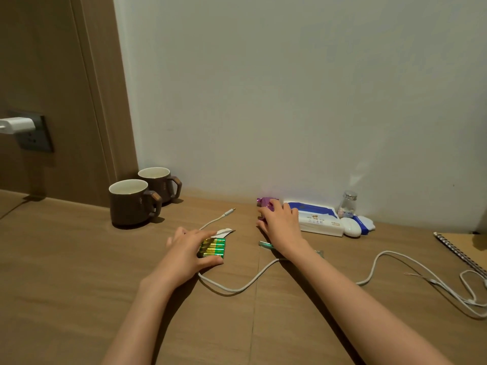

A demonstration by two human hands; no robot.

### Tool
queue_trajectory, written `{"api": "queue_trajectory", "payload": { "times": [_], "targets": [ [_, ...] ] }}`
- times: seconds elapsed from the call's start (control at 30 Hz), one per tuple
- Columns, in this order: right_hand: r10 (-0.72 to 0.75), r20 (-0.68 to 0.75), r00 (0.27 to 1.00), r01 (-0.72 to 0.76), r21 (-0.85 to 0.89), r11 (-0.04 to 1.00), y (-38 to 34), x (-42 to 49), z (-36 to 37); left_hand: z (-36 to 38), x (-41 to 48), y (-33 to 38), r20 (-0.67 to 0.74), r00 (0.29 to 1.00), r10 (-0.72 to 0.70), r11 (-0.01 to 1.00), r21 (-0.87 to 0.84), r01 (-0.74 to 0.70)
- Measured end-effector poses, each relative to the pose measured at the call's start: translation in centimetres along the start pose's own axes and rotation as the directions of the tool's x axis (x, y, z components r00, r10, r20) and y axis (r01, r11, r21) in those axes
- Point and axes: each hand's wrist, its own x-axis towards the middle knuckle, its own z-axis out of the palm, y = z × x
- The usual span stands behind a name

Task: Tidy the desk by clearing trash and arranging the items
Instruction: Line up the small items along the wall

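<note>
On the wooden desk [79,259], my left hand [188,250] grips a green and gold pack of batteries [214,247], thumb along its near edge and fingers over the top. A scrap of white paper [225,231] lies just behind the pack. My right hand [282,223] lies over a purple wrapper [266,202] near the wall; the fingers cover most of it, and I cannot tell whether they grasp it. A thin teal wrapper [264,244] pokes out from under my right wrist. A white cable [237,288] runs under both hands.
Two brown mugs [131,204] stand at the back left near a wall socket with a white charger [18,125]. By the wall on the right are a tissue pack [319,218], a small glass bottle [347,204] and a white case [350,227]. A spiral notebook [463,251] lies far right.
</note>
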Motion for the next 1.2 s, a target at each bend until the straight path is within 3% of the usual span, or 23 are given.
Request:
{"api": "queue_trajectory", "payload": {
  "times": [0.3,0.47,0.67,0.83,1.0,1.2],
  "targets": [
    [0.020,-0.026,0.999,-0.023,-0.118,0.993,0.4,0.2,0.0,-0.1,0.3,0.1,0.020,0.999,0.030,0.999,0.017,-0.030],
    [0.056,0.040,0.998,-0.059,0.089,0.994,1.0,-0.4,-1.1,0.0,0.0,0.9,0.011,0.997,0.080,0.997,-0.022,-0.080],
    [0.153,-0.163,0.975,-0.101,0.286,0.953,4.6,-2.9,-4.9,-0.4,-0.5,2.7,-0.030,0.989,0.144,0.985,-0.087,-0.146],
    [0.343,-0.321,0.883,-0.210,0.383,0.900,11.4,-5.0,-6.0,0.2,0.3,6.3,-0.090,0.961,0.261,0.953,-0.135,-0.271],
    [0.562,-0.134,0.816,-0.466,0.424,0.777,19.1,-6.4,-5.3,1.7,2.8,9.9,-0.100,0.945,0.312,0.941,-0.104,-0.322],
    [0.548,0.048,0.835,-0.506,0.458,0.731,23.3,-6.4,-4.0,3.2,6.7,10.2,-0.225,0.973,0.051,0.990,-0.114,-0.078]
  ]
}}
